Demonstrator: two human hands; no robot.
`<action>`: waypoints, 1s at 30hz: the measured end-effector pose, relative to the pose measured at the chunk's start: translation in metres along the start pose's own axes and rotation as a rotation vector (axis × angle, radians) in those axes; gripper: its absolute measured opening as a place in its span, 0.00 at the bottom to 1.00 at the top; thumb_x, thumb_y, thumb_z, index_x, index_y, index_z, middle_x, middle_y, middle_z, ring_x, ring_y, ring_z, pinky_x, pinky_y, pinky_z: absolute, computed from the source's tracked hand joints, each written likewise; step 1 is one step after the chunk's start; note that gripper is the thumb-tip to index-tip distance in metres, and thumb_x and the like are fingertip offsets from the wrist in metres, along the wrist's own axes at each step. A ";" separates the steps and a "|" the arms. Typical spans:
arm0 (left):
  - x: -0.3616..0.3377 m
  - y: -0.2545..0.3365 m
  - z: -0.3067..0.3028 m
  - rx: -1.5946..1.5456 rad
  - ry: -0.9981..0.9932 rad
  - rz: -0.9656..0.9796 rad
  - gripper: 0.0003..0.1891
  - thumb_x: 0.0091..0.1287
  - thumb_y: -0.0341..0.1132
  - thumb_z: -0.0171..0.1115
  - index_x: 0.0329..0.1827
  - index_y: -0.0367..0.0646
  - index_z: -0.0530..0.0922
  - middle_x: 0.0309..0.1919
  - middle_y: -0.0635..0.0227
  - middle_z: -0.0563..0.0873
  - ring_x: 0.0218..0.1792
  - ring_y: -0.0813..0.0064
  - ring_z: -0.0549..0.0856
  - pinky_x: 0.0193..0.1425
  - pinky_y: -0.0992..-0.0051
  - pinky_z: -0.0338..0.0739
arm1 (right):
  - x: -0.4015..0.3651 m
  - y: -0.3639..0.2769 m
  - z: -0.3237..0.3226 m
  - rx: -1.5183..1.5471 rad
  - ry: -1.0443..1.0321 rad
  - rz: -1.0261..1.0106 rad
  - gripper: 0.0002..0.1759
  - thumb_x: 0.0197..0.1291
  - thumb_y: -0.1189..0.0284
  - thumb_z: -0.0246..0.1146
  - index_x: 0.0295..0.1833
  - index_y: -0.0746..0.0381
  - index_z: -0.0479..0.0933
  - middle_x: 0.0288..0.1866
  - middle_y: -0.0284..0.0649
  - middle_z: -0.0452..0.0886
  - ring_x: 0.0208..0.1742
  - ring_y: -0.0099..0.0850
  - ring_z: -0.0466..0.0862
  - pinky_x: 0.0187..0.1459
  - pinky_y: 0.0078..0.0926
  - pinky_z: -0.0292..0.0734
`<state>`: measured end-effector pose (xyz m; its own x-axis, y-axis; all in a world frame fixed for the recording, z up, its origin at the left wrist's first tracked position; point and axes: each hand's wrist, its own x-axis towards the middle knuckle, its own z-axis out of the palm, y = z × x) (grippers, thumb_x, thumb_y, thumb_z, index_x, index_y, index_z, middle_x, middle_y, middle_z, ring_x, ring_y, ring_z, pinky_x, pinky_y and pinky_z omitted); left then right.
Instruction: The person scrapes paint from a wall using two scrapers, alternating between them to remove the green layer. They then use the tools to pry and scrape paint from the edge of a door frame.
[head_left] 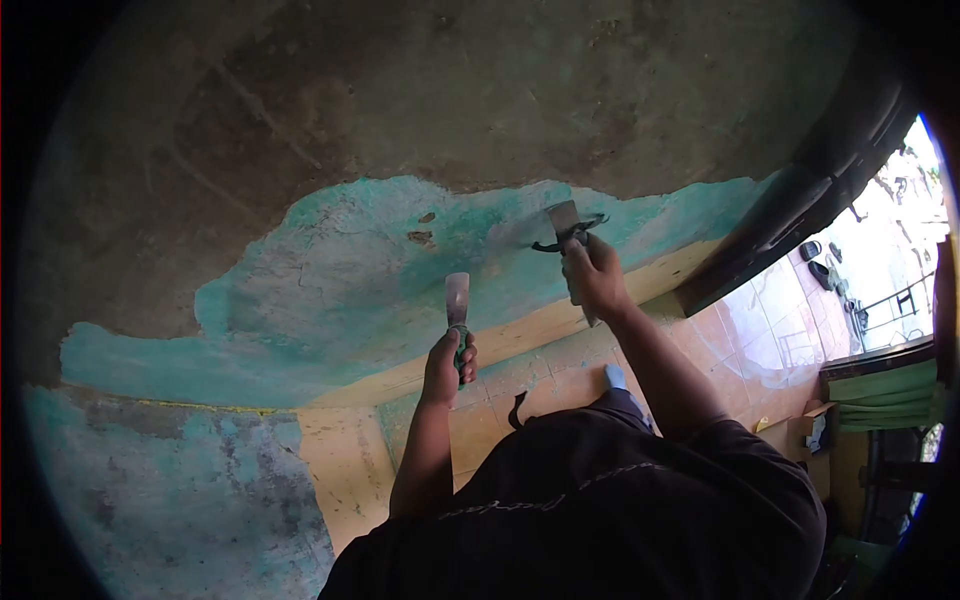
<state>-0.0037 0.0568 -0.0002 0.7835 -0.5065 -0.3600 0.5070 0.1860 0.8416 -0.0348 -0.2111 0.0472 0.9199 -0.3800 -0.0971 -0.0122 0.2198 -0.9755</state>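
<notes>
My left hand (pixel 445 368) is wrapped round the green handle of a putty knife (pixel 457 298), its flat metal blade pointing up in front of the wall. In my right hand (pixel 597 278) is a second scraper (pixel 565 216), held by the handle with its wide blade over the turquoise paint. Dark curled strips (pixel 548 246) stick out on both sides of that blade's base. The wall's turquoise paint (pixel 330 270) has a ragged upper edge against bare grey-brown plaster (pixel 400 100). A small chipped hole (pixel 421 239) shows between the two blades.
A tiled floor (pixel 570 385) lies below, with a dark curled strip (pixel 517 410) on it. The dark door frame (pixel 800 190) stands at the right, with footwear (pixel 820 274) outside. A green curtain (pixel 880 400) and an open cardboard box (pixel 808 425) are at the lower right.
</notes>
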 end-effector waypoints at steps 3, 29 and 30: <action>0.009 0.002 0.011 0.024 -0.033 0.049 0.20 0.69 0.52 0.49 0.41 0.41 0.71 0.20 0.77 0.69 0.17 0.85 0.67 0.20 0.82 0.60 | -0.001 0.018 -0.010 -0.030 0.025 -0.061 0.13 0.66 0.64 0.54 0.37 0.64 0.70 0.22 0.29 0.71 0.21 0.15 0.69 0.21 0.16 0.65; -0.005 -0.018 0.043 -0.122 0.136 0.149 0.17 0.70 0.50 0.47 0.40 0.43 0.70 0.21 0.77 0.69 0.16 0.85 0.67 0.20 0.81 0.62 | 0.012 -0.072 0.005 -0.703 -0.198 -0.327 0.17 0.62 0.64 0.55 0.35 0.70 0.73 0.25 0.56 0.78 0.31 0.54 0.79 0.34 0.40 0.73; -0.004 -0.017 0.042 -0.141 0.135 0.155 0.17 0.70 0.50 0.47 0.40 0.43 0.70 0.20 0.77 0.69 0.16 0.85 0.67 0.20 0.80 0.62 | 0.012 -0.065 0.001 -0.682 -0.199 -0.334 0.17 0.62 0.64 0.55 0.35 0.70 0.73 0.25 0.56 0.78 0.31 0.54 0.79 0.34 0.40 0.73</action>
<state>-0.0306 0.0201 0.0035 0.8921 -0.3471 -0.2892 0.4144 0.3734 0.8300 -0.0224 -0.2295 0.1094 0.9694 -0.1467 0.1970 0.0985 -0.5027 -0.8589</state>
